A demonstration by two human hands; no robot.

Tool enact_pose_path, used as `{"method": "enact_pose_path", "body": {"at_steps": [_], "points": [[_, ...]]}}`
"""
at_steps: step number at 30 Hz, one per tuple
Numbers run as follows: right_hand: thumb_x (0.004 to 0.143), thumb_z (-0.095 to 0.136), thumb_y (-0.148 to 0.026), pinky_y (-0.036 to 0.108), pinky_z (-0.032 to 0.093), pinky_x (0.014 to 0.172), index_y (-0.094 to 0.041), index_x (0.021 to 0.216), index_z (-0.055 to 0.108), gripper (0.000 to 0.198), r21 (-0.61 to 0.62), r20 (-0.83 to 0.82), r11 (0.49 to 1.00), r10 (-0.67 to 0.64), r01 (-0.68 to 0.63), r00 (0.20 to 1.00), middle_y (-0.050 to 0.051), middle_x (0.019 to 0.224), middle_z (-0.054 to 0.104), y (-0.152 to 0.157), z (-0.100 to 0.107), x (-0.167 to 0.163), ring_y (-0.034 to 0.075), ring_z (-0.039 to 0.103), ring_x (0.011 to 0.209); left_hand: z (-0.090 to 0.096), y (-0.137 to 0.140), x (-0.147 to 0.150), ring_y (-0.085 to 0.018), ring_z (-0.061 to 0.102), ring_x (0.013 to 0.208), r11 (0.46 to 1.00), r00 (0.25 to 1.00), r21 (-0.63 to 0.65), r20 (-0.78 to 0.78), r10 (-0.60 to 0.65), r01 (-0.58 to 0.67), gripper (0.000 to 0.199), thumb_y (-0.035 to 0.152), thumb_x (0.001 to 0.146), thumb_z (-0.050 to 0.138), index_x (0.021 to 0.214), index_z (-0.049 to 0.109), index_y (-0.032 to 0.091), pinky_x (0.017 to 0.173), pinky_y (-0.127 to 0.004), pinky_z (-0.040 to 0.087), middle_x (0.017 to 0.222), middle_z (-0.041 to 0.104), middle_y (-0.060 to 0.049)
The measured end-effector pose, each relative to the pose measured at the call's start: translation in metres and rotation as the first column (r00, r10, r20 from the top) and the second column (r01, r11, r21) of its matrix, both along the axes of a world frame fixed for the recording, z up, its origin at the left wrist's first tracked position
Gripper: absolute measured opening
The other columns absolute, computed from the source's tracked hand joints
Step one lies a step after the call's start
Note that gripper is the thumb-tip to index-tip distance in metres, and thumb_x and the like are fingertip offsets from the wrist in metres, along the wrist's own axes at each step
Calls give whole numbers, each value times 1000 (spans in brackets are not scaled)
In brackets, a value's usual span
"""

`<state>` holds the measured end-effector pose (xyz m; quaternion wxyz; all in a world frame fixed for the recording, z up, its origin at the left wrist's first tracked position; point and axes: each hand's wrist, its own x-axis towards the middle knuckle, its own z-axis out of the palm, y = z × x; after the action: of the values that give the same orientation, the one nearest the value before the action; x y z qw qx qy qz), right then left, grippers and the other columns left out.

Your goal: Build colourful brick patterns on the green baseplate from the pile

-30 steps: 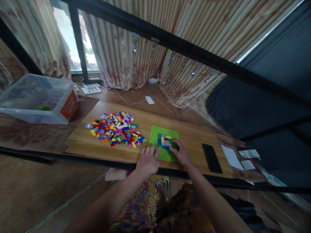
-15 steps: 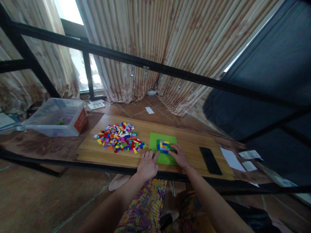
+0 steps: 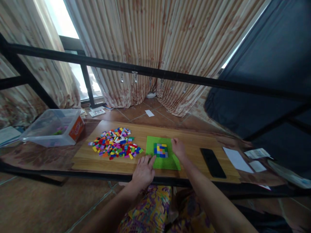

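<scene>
A light green baseplate (image 3: 173,164) lies on the wooden board, with a small square of building bricks (image 3: 161,150) in blue, green, yellow and other colours on it. My left hand (image 3: 143,170) is spread flat at the plate's lower left, its fingers on the board and its index fingertip by the bricks' lower left corner. Over the plate's right edge, apart from the bricks, is my right hand (image 3: 178,149). Its fingers are curled closed, and whatever may be inside them is hidden. Left of the plate spreads a pile of loose bricks (image 3: 116,142).
A black phone (image 3: 213,162) lies on the right of the wooden board (image 3: 194,142), with white papers (image 3: 237,159) beyond it. At the left stands a clear plastic box (image 3: 54,127). A dark metal rail (image 3: 155,73) crosses in front of the curtains.
My right hand has moved from the brick square up to the plate's right edge, and its fingers have closed. My left hand stays near the lower left corner. The view has shifted slightly.
</scene>
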<state>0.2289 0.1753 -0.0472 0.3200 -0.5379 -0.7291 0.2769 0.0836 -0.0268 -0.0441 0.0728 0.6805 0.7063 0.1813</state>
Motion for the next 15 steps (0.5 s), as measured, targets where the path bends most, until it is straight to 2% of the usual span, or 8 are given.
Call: {"method": "enact_pose_path", "body": {"at_steps": [2,4,6,8,12,15], "points": [[89,37,-47,46,35,101,-14,108,62,46,54,21,998,19,-20,1000,18,116,62,-1,4,-20,29,52,116,-1,0,0,-26,43,115,1000,1000,6,15,-6,6,58,20,83,46,140,39,22,102,-43,33,129,48,-10],[87,43,-47,45,31,106,-15,117,58,46,102,43,990,92,-96,995,16,126,56,-8,6,-39,28,46,123,-3,1,0,-25,44,115,1000,999,23,31,-13,12,56,19,83,45,139,40,21,102,-45,34,129,48,-10],[89,41,-47,46,30,108,-16,126,51,49,201,91,953,214,-228,973,15,133,51,-17,4,-53,27,42,127,-6,1,0,-25,43,115,999,999,38,43,-10,8,54,18,84,45,138,41,21,102,-45,35,128,49,-10],[90,40,-47,46,30,109,-18,131,46,51,238,116,921,289,-309,950,14,136,48,-24,1,-61,27,41,129,-8,0,1,-26,43,116,999,999,41,51,-8,6,54,18,84,45,137,42,22,103,-45,35,128,48,-10],[90,39,-48,46,32,108,-19,136,40,54,222,130,911,326,-348,936,13,137,46,-27,-3,-62,26,40,129,-9,-1,2,-25,41,119,1000,997,17,71,-2,1,57,16,83,47,139,39,24,106,-44,33,131,47,-8],[89,41,-51,47,31,108,-18,138,40,58,188,202,905,346,-383,916,14,139,46,-26,-5,-62,28,40,130,-8,-1,3,-25,41,119,1000,996,-6,91,10,-10,59,14,82,47,139,39,25,107,-44,32,131,47,-6]]}}
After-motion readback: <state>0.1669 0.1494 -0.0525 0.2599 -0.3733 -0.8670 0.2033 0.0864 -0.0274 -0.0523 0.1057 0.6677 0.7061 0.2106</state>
